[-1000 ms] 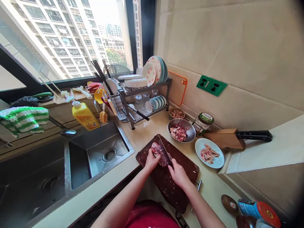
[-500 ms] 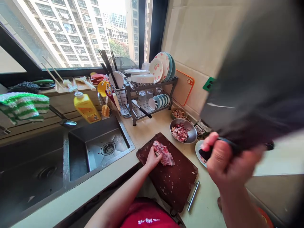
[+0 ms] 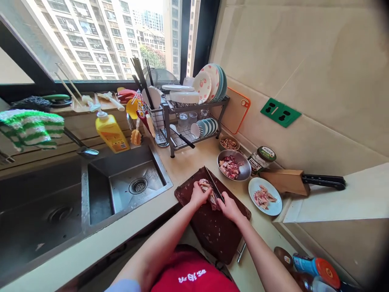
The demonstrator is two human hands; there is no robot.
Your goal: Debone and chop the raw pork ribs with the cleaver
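A slab of raw meat lies on a dark red cutting board at the counter's front edge. My left hand is closed on the meat's left end and holds it down. My right hand grips the handle of a cleaver, whose blade is down in the meat beside my left fingers. Behind the board stands a steel bowl of cut meat pieces, and to its right a white plate holds pale trimmings.
A steel sink lies left of the board, with a yellow soap bottle behind it. A dish rack stands at the back. A jar, a knife block and bottles line the right wall.
My right hand, raised high with the cleaver half a second ago, has come down, and the blade is back in the meat. My left hand has stayed on the meat.
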